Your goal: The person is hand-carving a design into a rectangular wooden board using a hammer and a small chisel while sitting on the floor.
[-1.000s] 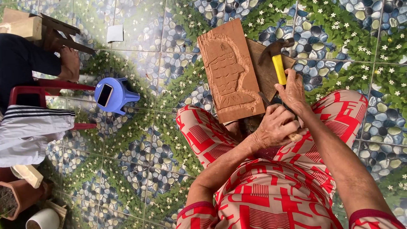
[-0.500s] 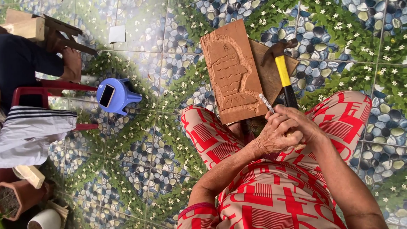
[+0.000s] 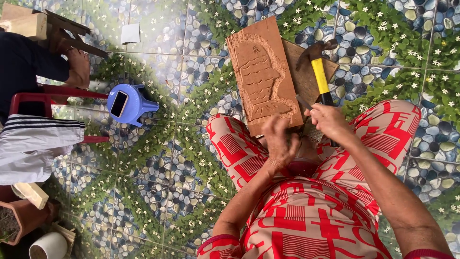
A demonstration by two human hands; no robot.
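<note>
Overhead, the right hand (image 3: 328,122) pinched a thin chisel (image 3: 303,102) at the carved wooden board's (image 3: 262,76) three o'clock; the left hand (image 3: 280,144), half-curled, held nothing. Judged risk: a loose pinch could let the chisel slip against the yellow-handled hammer (image 3: 318,67).

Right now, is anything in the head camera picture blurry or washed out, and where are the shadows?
Head view: soft, even daylight, no harsh glare; the carved wooden panel and yellow-handled hammer look sharp; the left hand is slightly motion-blurred, the right hand clearer; the darkest shade sits at the left edge, around the red chair.
</note>
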